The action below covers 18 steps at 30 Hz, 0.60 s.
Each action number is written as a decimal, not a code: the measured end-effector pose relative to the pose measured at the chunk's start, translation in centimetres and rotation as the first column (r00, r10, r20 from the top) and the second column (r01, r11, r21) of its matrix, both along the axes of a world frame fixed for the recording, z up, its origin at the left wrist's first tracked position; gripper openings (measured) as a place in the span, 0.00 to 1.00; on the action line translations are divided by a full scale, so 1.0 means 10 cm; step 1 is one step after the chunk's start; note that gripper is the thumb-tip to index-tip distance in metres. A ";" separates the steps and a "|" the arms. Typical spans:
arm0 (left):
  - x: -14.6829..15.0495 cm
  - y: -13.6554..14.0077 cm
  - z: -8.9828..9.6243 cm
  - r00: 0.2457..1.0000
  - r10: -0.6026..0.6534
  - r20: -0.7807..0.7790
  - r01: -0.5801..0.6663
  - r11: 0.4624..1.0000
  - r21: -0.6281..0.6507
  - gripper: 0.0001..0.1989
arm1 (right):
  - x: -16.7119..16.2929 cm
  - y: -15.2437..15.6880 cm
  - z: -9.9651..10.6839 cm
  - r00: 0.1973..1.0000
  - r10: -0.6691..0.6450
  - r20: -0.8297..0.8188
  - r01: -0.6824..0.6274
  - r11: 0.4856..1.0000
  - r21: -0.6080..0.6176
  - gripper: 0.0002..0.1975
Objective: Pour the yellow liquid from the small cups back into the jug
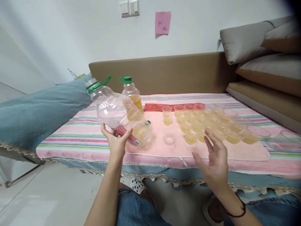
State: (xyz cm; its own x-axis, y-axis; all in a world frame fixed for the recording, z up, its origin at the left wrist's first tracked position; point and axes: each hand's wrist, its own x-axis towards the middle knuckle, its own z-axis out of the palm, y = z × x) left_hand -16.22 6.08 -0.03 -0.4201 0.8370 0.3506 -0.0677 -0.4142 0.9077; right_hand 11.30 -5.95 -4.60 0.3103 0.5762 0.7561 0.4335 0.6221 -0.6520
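Observation:
My left hand point(116, 139) grips a large clear plastic bottle point(111, 108) low on its body, by a red label. The bottle leans with its neck up to the left; a green ring handle circles the neck, and the bottle looks empty. Over the front of the mat, my right hand point(213, 160) is raised with its fingers apart, holding nothing and slightly blurred. Beyond it stand several clear plastic cups point(190, 137) of pale yellow liquid in close rows. One small clear cup point(169, 139) sits apart between the hands.
A second bottle point(135, 99) with a green cap and amber liquid stands behind the held one. Under the cups lies a pink mat point(162, 150) on a striped cloth point(68, 141). A red plastic packet point(157, 107) lies behind. Grey cushions point(246, 40) are stacked at the right.

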 end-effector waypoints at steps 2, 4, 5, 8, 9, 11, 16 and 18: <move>0.03 -0.07 0.06 0.992 -0.102 0.072 0.097 0.993 0.061 0.61 | -0.12 -0.03 0.02 0.994 0.106 -0.039 -0.110 0.986 -0.123 0.32; 0.11 -0.14 0.10 0.969 -0.213 0.128 0.198 0.973 0.118 0.57 | -0.23 -0.04 0.02 0.956 0.258 -0.136 -0.285 0.927 -0.244 0.33; 0.17 -0.18 0.11 0.949 -0.272 0.157 0.252 0.959 0.132 0.55 | -0.27 -0.04 0.01 0.922 0.332 -0.200 -0.378 0.882 -0.280 0.36; 0.40 -0.31 0.10 0.869 -0.436 0.234 0.418 0.900 0.127 0.50 | -0.38 -0.04 -0.02 0.781 0.469 -0.411 -0.597 0.754 -0.273 0.52; 0.48 -0.36 0.08 0.839 -0.485 0.246 0.468 0.875 0.126 0.49 | -0.40 -0.05 -0.03 0.735 0.489 -0.469 -0.639 0.732 -0.239 0.57; 0.63 -0.46 0.05 0.779 -0.577 0.244 0.564 0.816 0.127 0.50 | -0.42 -0.11 -0.04 0.676 0.486 -0.554 -0.665 0.726 -0.176 0.65; 0.87 -0.64 0.00 0.580 -0.793 0.188 0.802 0.596 0.036 0.58 | -0.23 -0.39 -0.07 0.731 0.299 -0.613 -0.494 0.852 -0.173 0.68; 0.94 -0.66 0.02 0.506 -0.842 0.188 0.856 0.518 0.014 0.60 | -0.07 -0.52 -0.10 0.782 0.215 -0.586 -0.396 0.896 -0.200 0.65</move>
